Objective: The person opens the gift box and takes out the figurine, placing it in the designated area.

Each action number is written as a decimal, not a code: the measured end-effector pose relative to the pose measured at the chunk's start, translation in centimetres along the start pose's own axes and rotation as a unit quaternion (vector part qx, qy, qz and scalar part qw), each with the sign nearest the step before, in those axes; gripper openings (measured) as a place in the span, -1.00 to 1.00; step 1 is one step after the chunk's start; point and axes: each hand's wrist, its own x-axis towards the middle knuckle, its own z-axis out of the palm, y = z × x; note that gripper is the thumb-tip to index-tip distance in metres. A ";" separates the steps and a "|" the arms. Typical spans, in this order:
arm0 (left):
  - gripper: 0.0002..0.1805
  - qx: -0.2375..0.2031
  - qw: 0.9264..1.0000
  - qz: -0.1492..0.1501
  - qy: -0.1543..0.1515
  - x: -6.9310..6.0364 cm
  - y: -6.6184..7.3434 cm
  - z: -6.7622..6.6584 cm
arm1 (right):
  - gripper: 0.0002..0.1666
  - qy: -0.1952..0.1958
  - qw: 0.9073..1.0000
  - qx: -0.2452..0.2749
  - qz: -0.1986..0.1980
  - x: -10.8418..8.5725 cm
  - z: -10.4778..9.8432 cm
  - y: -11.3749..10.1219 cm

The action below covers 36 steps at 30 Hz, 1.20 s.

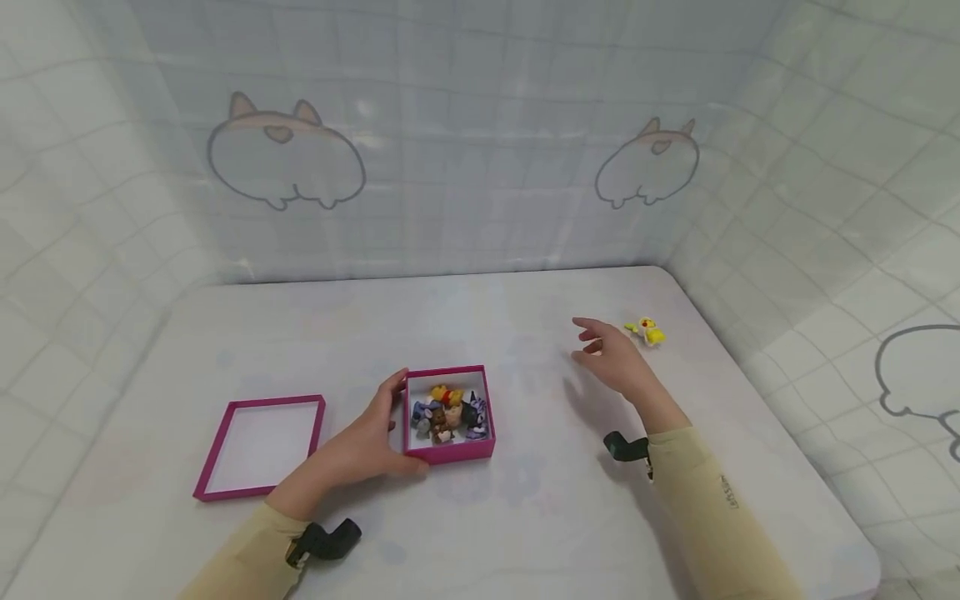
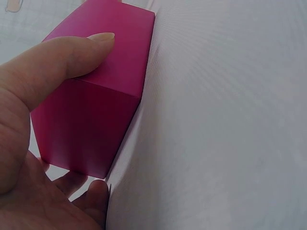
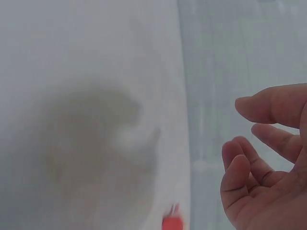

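My left hand (image 1: pixel 367 442) grips a magenta open-topped box (image 1: pixel 450 452) at its left side. In the left wrist view the thumb presses one face of the box (image 2: pixel 86 120), and the other fingers reach round the opposite side. Several small cartoon figurines (image 1: pixel 447 395) lie jumbled inside, among them a yellow bear in red, purple-grey ones and brown ones. Over the table's right part hovers my right hand (image 1: pixel 611 358), its fingers loosely bent with nothing between them. Just beyond it, to the right, a small yellow and white figurine (image 1: pixel 647 332) lies on the table.
A shallow magenta-rimmed box lid (image 1: pixel 212 454), white inside, lies on the table left of the box. The table (image 1: pixel 525 533) has a pale cloth. Light grid-patterned curtains (image 1: pixel 480 167) with animal drawings hang behind and at both sides. A blurred red thing (image 3: pixel 172 223) shows low in the right wrist view.
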 end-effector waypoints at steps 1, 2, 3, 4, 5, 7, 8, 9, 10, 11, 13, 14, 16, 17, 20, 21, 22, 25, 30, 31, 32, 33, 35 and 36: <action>0.52 0.000 1.000 0.000 -0.001 0.0 0.0 0.0 | -0.29 -0.001 1.000 0.003 -0.006 -0.1 0.2 -0.4; 0.52 0.000 1.000 -0.001 -0.001 0.1 0.1 0.1 | -0.29 -0.003 1.000 0.007 -0.013 -0.3 0.4 -0.8; 0.52 -0.001 1.000 -0.001 -0.001 0.1 0.2 0.1 | -0.29 -0.005 1.000 0.013 -0.021 -0.4 0.5 -1.1; 0.52 -0.001 1.000 -0.001 -0.002 0.1 0.2 0.1 | -0.30 -0.008 0.999 0.021 -0.028 -0.5 0.7 -1.5; 0.52 0.000 1.000 -0.002 -0.002 0.2 0.3 0.1 | -0.30 -0.010 0.999 0.029 -0.036 -0.6 0.9 -1.9; 0.52 0.002 1.000 -0.002 -0.002 0.2 0.4 0.2 | -0.32 -0.014 0.998 0.039 -0.050 -0.9 1.3 -2.8; 0.52 0.002 1.000 -0.002 -0.002 0.2 0.4 0.2 | -0.33 -0.015 0.997 0.042 -0.056 -1.0 1.5 -3.2; 0.52 0.003 1.000 -0.002 -0.002 0.2 0.5 0.3 | -0.34 -0.017 0.997 0.045 -0.062 -1.1 1.8 -3.6; 0.52 0.004 1.000 -0.002 -0.002 0.2 0.5 0.3 | -0.35 -0.018 0.997 0.045 -0.067 -1.2 2.1 -4.1; 0.52 0.005 1.000 -0.002 -0.002 0.2 0.5 0.4 | -0.36 -0.019 0.996 0.045 -0.073 -1.3 2.3 -4.5; 0.52 0.004 1.000 0.000 -0.003 0.3 0.5 0.4 | -0.39 -0.023 0.995 0.041 -0.084 -1.5 2.8 -5.3; 0.52 0.003 1.000 0.002 -0.004 0.3 0.5 0.5 | -0.40 -0.027 0.995 0.039 -0.091 -1.6 3.0 -5.7; 0.52 0.000 1.000 0.005 -0.004 0.3 0.5 0.5 | -0.43 -0.035 0.993 0.036 -0.103 -1.7 3.4 -6.4; 0.52 -0.002 1.000 0.007 -0.004 0.3 0.6 0.5 | -0.44 -0.040 0.993 0.034 -0.109 -1.7 3.5 -6.8; 0.52 -0.002 1.000 0.011 -0.004 0.4 0.6 0.5 | -0.46 -0.051 0.991 0.028 -0.123 -1.8 4.1 -7.7; 0.52 -0.002 1.000 0.012 -0.003 0.4 0.6 0.5 | -0.47 -0.053 0.990 0.026 -0.126 -1.8 4.3 -8.0; 0.52 -0.002 1.000 0.012 -0.003 0.4 0.6 0.5 | -0.47 -0.055 0.990 0.024 -0.130 -1.7 4.6 -8.2; 0.52 -0.004 1.000 0.010 -0.002 0.4 0.5 0.6 | -0.48 -0.064 0.988 0.026 -0.142 -1.6 5.3 -8.8; 0.52 -0.008 1.000 0.009 -0.003 0.5 0.4 0.6 | -0.52 -0.099 0.980 0.038 -0.167 -1.4 6.2 -9.8; 0.51 -0.009 1.000 0.009 -0.004 0.5 0.4 0.7 | -0.53 -0.109 0.978 0.040 -0.172 -1.4 6.4 -9.9; 0.51 -0.009 1.000 0.008 -0.005 0.5 0.5 0.7 | -0.53 -0.120 0.977 0.041 -0.173 -1.4 6.5 -10.0; 0.51 -0.009 1.000 0.007 -0.005 0.6 0.6 0.7 | -0.54 -0.130 0.975 0.042 -0.176 -1.5 6.6 -10.0; 0.51 -0.011 1.000 0.006 -0.006 0.6 0.7 0.8 | -0.56 -0.145 0.973 0.037 -0.177 -1.6 6.8 -10.0; 0.50 -0.011 1.000 0.006 -0.007 0.6 0.7 0.8 | -0.57 -0.152 0.972 0.035 -0.175 -1.7 6.9 -10.0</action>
